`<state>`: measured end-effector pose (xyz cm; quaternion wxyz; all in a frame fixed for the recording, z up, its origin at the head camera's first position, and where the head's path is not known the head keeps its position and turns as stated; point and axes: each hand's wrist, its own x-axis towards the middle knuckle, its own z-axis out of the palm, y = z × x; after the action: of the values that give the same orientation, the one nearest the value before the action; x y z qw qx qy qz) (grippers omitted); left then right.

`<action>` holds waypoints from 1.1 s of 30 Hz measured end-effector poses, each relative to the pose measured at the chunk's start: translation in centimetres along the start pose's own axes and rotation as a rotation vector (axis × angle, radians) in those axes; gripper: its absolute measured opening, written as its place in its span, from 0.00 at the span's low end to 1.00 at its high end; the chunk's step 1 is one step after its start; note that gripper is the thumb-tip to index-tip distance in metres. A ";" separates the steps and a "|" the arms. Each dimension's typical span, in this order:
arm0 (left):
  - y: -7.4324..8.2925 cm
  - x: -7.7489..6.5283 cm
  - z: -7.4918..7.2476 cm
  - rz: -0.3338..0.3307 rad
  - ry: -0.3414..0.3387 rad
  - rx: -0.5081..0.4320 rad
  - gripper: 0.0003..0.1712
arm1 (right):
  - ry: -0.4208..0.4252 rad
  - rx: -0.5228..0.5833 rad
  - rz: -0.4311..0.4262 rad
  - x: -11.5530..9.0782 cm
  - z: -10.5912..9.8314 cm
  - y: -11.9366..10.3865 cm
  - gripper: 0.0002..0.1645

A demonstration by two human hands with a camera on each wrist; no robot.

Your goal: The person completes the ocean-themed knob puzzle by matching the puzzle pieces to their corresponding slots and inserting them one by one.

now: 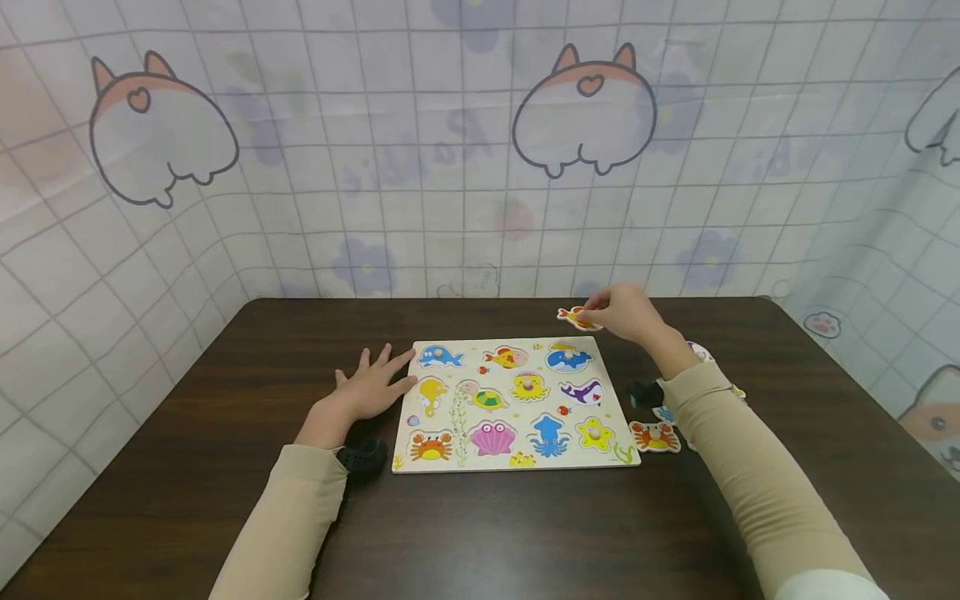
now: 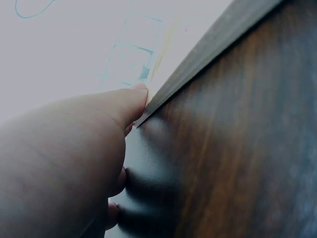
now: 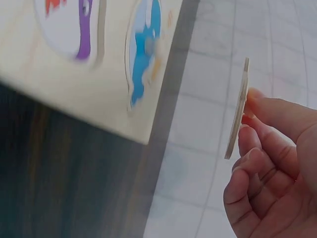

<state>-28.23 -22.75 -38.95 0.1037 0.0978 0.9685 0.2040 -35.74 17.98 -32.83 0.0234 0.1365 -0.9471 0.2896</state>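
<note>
My right hand [image 1: 624, 313] pinches a red and yellow fish puzzle piece [image 1: 572, 317] just beyond the board's far right corner. In the right wrist view that piece [image 3: 236, 124] is seen edge-on, between thumb and fingers. A pale puzzle board [image 1: 480, 463] with colourful sea animals lies flat on the dark table. With fingers spread on the tabletop, my left hand [image 1: 363, 393] rests beside the board's left edge. Its thumb [image 2: 133, 101] is right at that edge in the left wrist view. Knobs show on the octopus [image 1: 528, 386] and the yellow starfish [image 1: 595, 433].
A crab piece [image 1: 655, 437] lies right of the board, with several other loose pieces partly hidden under my right forearm. The dark table [image 1: 480, 533] extends on all sides of the board. A patterned white cloth [image 1: 435, 225] hangs behind it.
</note>
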 end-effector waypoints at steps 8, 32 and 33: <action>0.0 0.0 0.0 0.000 0.003 0.007 0.39 | -0.035 0.019 -0.006 0.4 1.8 -1.8 0.17; 0.1 -0.1 0.1 -0.009 0.007 0.006 0.38 | -0.159 0.039 -0.022 1.4 5.8 -5.3 0.13; 0.1 0.0 0.1 -0.011 0.009 0.006 0.38 | -0.160 0.038 -0.021 1.4 6.0 -5.3 0.13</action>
<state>-28.16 -22.65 -38.99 0.1002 0.0920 0.9701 0.2009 -35.47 10.06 -34.73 -0.0517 0.1695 -0.9388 0.2954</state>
